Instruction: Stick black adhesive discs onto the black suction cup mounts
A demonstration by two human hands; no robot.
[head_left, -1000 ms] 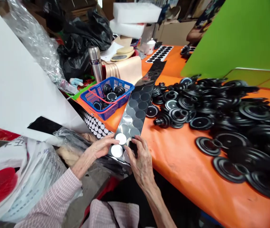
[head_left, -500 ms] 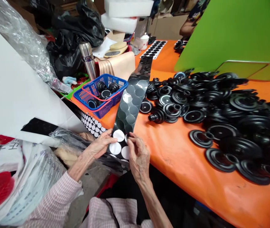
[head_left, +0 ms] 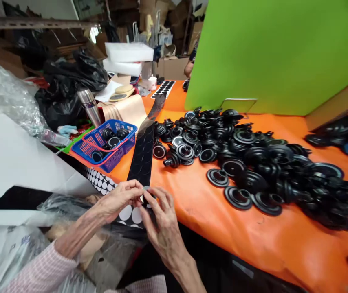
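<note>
At the table's near edge, the fingertips of my left hand and my right hand meet. Pinched between them is a small round sticker, partly hidden by the fingers, with a pale face showing. Both hands are closed on it. Under and beyond them runs a long black sticker strip marked with round cuts. White circles show on its near end, which hangs over the edge below my left hand. To the right lies a heap of black round plastic parts, some with a short stem.
A blue basket holding several black parts stands left of the strip. Behind it are a steel thermos and tan sheets. A green board rises behind the heap on the orange tabletop. A person's arm shows beyond.
My hands have come together, and a round sticker is now between their fingertips, raised off the strip. The view has swung right and up, showing more of the heap and board.
</note>
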